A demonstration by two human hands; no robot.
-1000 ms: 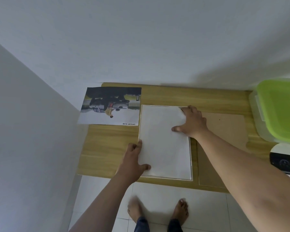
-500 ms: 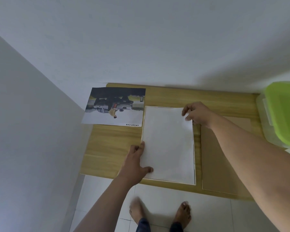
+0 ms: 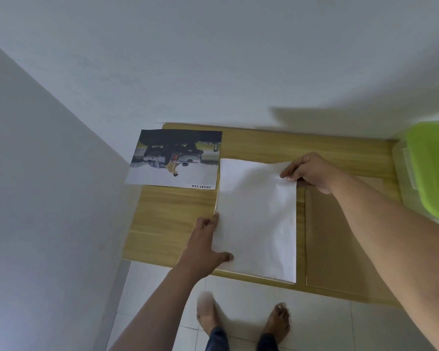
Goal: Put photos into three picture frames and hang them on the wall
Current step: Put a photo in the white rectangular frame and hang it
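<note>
A white sheet [image 3: 256, 219] lies blank side up in the middle of the wooden table [image 3: 173, 219]; a thin pale frame edge shows under its left and bottom sides. My right hand [image 3: 309, 172] pinches the sheet's far right corner and lifts it a little off the surface. My left hand [image 3: 204, 245] lies flat at the sheet's near left edge, fingers spread, thumb on the paper. A printed photo of a car [image 3: 175, 159] with the words SMART CAB lies at the table's far left corner. A brown backing board [image 3: 337, 244] rests flat to the right of the sheet.
White walls meet at the far left corner behind the table. A clear plastic box with a green lid [image 3: 431, 171] stands at the table's right end. Below the table's near edge are white floor tiles and my bare feet [image 3: 243, 323].
My right hand went from pressing flat on the sheet to pinching its far right corner, which now curls up. My left hand stayed put. The view shifted slightly left.
</note>
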